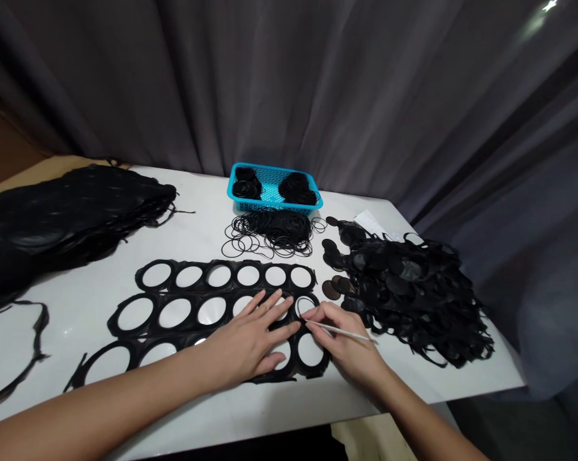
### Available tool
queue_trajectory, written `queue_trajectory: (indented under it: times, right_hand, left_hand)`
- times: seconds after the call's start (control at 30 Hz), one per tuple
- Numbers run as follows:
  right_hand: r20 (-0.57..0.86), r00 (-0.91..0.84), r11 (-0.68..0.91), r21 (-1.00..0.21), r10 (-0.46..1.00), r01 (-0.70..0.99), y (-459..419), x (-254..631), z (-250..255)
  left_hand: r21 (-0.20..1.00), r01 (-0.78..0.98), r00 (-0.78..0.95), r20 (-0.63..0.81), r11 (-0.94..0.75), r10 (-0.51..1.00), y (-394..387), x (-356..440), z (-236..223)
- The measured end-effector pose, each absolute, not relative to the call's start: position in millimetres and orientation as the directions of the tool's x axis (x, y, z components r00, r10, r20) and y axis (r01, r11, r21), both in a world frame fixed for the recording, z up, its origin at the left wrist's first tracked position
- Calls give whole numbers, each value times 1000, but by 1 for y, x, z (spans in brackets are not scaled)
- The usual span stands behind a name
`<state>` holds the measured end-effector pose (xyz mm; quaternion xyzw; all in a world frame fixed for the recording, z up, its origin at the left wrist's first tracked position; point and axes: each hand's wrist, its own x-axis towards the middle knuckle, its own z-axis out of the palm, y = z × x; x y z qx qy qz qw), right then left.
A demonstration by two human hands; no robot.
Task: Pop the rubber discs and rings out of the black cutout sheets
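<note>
My left hand (pixel 243 339) lies flat with its fingers apart on a black perforated sheet (pixel 147 323) with rows of oval holes, and it holds nothing. My right hand (pixel 344 342) pinches a thin white pointed stick (pixel 341 331), whose tip is hidden by my fingers near a thin black ring (pixel 304 306). That ring lies at the sheet's right end, just beyond my right fingertips. A second perforated strip (pixel 204 275) lies farther back, above my left fingertips.
A blue plastic basket (pixel 274 206) holds coils of black rings, with loose rings (pixel 270 234) in front of it. A heap of black discs and scraps (pixel 404 294) lies at the right, and a large black heap (pixel 63 218) at the left. Grey curtains hang behind the white table (pixel 72 320).
</note>
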<state>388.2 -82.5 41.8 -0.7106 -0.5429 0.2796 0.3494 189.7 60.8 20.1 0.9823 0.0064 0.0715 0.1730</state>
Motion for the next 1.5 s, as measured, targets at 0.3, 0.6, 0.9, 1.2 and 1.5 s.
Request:
queue_trajectory:
  times: [0.3, 0.6, 0.9, 1.2, 1.5]
  right_hand:
    - [280, 81, 31, -374, 957, 927, -79, 394, 21]
    - [160, 548, -329, -652, 821, 683, -96, 440, 71]
    - [-196, 463, -398, -830, 864, 390, -127, 354, 49]
    - [-120, 405, -313, -835, 906, 453, -130, 352, 41]
    - [263, 182, -44, -458, 948, 888, -140, 331, 15]
  left_hand:
    - [325, -20, 990, 138, -946, 26, 62, 189, 17]
    - [342, -108, 985, 162, -933, -55, 63, 185, 30]
    - [384, -256, 967, 93, -887, -239, 61, 177, 38]
    - [353, -254, 967, 103, -901, -233, 58, 177, 31]
    - [360, -253, 967, 115, -898, -226, 57, 176, 31]
